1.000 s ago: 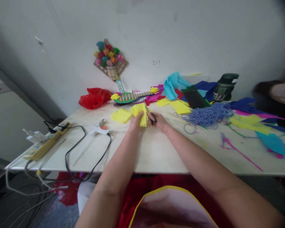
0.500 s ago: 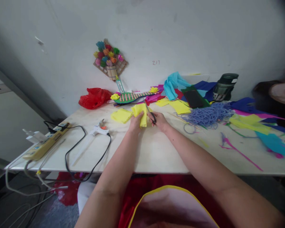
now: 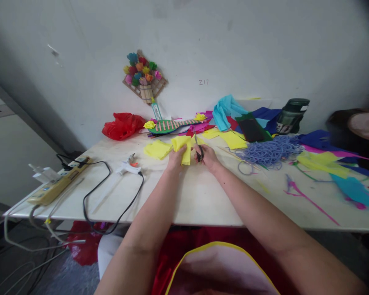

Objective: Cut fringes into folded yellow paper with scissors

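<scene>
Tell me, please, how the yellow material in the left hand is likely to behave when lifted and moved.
The yellow material is probably soft and floppy, since folds show where the left hand grips it. It is likely light for its size, as it looks thin. It seems unlikely to roll, being flat rather than round.

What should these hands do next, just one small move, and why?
Perhaps the right hand should guide the scissors to the edge of the yellow paper: they are held just beside it, blades pointing forward, while the left hand grips the paper.
</scene>
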Demonstrator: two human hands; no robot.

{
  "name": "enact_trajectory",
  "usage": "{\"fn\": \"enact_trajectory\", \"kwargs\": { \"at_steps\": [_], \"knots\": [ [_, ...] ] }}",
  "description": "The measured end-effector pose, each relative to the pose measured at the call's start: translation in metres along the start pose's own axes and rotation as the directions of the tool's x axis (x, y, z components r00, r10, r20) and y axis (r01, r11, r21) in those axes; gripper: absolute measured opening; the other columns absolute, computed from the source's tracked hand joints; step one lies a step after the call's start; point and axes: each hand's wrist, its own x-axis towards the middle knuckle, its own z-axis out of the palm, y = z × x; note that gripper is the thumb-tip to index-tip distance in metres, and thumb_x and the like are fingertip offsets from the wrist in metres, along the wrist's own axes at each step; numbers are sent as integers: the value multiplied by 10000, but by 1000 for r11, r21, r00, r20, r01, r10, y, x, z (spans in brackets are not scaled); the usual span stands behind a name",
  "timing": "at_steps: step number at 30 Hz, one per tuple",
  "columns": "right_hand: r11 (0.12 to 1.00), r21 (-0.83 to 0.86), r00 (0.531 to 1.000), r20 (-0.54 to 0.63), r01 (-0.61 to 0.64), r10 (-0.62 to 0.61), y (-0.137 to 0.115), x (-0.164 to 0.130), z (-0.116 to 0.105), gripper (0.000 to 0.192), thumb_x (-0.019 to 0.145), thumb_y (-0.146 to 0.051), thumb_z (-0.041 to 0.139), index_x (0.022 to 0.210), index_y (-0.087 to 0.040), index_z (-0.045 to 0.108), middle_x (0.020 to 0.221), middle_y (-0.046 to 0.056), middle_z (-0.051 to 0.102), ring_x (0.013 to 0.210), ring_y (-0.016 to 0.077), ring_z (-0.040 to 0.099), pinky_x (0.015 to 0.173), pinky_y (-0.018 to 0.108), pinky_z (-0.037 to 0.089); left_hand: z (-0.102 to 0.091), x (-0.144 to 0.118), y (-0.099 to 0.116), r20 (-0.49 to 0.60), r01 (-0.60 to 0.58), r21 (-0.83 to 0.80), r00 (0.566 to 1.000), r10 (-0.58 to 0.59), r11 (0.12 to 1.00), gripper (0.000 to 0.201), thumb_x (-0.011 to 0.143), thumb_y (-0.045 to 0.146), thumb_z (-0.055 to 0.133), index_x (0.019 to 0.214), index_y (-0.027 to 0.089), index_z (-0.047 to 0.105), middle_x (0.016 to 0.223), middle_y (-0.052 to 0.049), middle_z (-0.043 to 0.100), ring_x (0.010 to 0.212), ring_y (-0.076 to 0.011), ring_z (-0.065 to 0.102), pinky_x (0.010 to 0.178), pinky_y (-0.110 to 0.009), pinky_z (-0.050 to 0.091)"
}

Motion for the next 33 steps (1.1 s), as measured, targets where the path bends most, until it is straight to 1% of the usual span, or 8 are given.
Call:
{"fn": "enact_trajectory", "kwargs": {
  "at_steps": [2,5,11,14,19,23,28,33],
  "knots": [
    [999,-43,1000,-15,-4,3,1,1,-4,383,680,-520,579,751,-144,563,504,-11,556,354,74,495,275,160,211,-1,1,0,15,-13,8,1000,13,1000,333,588,280,709,861,116,612,741,-83,659,705,-207,627,639,-305,475],
    [998,-65,1000,-10,-22,21,3,3,-9,396,680,-523,576,757,-134,582,520,3,571,360,83,511,277,162,212,0,0,1,14,-9,15,1000,9,1000,332,584,272,710,866,125,612,725,-82,658,747,-219,630,653,-302,472],
    [999,-39,993,112,-25,29,-2,1,-12,399,717,-506,543,818,-125,607,542,21,591,390,94,539,286,161,214,1,-2,5,-40,36,41,999,-34,999,329,581,281,714,848,122,607,731,-89,659,714,-206,630,645,-296,471],
    [998,-35,990,131,-51,56,-7,-2,-10,377,726,-471,548,852,-121,605,534,15,589,394,87,528,294,160,243,0,-2,5,-10,33,23,999,-32,999,330,582,301,712,834,116,605,730,-87,657,673,-194,627,634,-297,474],
    [995,-81,990,120,-66,76,-6,-2,-5,344,724,-440,560,846,-120,594,523,1,568,382,87,520,273,165,231,0,-3,5,10,41,20,999,-41,999,348,577,314,711,835,113,596,716,-82,652,587,-185,612,591,-312,472],
    [997,-61,989,132,-56,64,-1,0,-7,377,714,-478,557,868,-136,594,513,-23,542,362,81,509,270,163,240,0,-2,4,26,69,32,997,-70,997,371,601,328,696,884,112,591,711,-83,652,611,-195,619,609,-317,473],
    [999,-43,995,94,-27,31,0,2,-6,357,670,-470,603,803,-139,605,479,-46,498,326,52,443,269,159,212,0,-2,3,-42,50,34,998,-48,998,362,574,294,720,864,117,594,733,-79,657,654,-195,624,617,-298,470],
    [999,1,999,21,-43,43,0,4,-2,324,602,-433,667,730,-141,609,454,-65,454,339,31,378,321,163,317,1,-1,4,-67,58,29,996,-56,998,369,543,271,742,844,115,598,705,-74,656,639,-180,619,585,-267,466]
  ]
}}
